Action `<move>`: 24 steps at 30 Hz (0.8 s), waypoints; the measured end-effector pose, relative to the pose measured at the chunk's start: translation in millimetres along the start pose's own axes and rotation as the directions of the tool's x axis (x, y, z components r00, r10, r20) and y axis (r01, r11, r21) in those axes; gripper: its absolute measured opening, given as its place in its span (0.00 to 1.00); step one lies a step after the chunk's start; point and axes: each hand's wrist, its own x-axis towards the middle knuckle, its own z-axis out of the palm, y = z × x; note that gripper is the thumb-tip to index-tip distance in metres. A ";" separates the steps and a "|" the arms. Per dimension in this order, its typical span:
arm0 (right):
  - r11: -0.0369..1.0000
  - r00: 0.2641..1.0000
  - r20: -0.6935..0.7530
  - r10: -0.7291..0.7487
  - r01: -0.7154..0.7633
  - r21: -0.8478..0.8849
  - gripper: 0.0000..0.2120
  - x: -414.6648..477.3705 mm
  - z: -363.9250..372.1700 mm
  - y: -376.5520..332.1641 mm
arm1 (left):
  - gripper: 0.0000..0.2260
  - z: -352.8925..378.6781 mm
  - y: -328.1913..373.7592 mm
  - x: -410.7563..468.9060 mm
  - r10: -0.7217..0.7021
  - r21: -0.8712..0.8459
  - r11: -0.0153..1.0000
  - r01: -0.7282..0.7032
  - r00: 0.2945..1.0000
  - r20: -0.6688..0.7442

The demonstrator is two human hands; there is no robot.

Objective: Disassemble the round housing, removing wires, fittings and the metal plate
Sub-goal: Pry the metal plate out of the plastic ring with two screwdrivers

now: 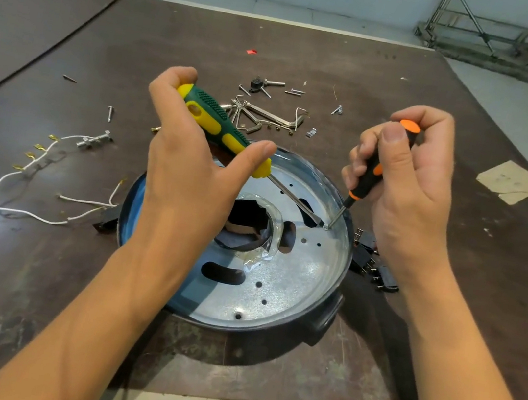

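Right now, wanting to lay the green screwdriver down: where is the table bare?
Bare: the table near-left, below the white wires; right, between the black connectors and the taped patch. Crowded: the screws and brackets behind the housing.

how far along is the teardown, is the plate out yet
Done: white wires lie on the table left of the housing, loose screws and fittings behind it. In hand: the left hand holds a green and yellow screwdriver, the right hand an orange and black screwdriver, both tips at what looks like a screw near the right rim. Left: the metal plate still sits in the housing.
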 end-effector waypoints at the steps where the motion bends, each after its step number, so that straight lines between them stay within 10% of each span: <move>1: 1.000 1.000 0.001 0.003 -0.003 0.012 0.03 0.2 -0.7 0.8 | 0.38 -0.2 0.7 0.1 -0.002 0.001 1.000 0.002 1.000 0.000; 24: 0.996 0.998 -0.009 -0.063 0.063 0.062 0.04 -0.9 -4.2 6.6 | 0.37 1.5 -3.1 0.3 -0.040 -0.027 0.999 0.040 0.999 0.014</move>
